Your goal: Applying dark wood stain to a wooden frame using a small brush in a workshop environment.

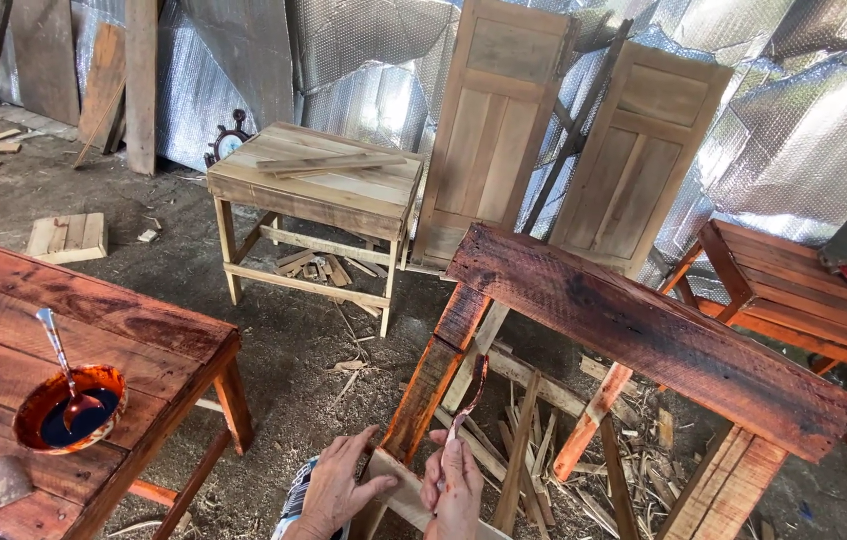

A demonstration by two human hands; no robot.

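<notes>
Right hand (pixel 456 490) low in frame, fingers (pixel 441 468) closed around the handle of a brush (pixel 471 392); the brush runs up and slightly right from the fingertips, its dark wet tip just beside the stained leg (pixel 434 375) of the bench (pixel 644 335). Left hand (pixel 336 488) just left of the right, palm down, fingers (pixel 372 443) spread and pressed flat on a pale unstained rail (pixel 399 492) at the leg's foot; thumb touches the rail's upper face. The two hands are near each other but apart, the rail passing between and under them. Stained leg rises up and right from the left fingertips to the underside of the bench top, which is dark red-brown and tilted, its long edge running down to the right, well above both hands. Right of the right fingers: open gap, then pale cross sticks and a second stained leg (pixel 594 410); room there is tight. Left of the left fingers: bare dirt floor (pixel 294 370) with shavings, open as far as the red table (pixel 64 330). On that table, well left of the hands, a bowl (pixel 69 405) of dark stain with a spoon (pixel 62 360) standing in it. Wrists bent down, both forearms entering from the bottom edge; a patterned sleeve (pixel 294 505) shows at the left wrist. Far beyond the fingertips: a bare wood table (pixel 319 185) and two doors (pixel 564 140) leaning on a foil wall.
</notes>
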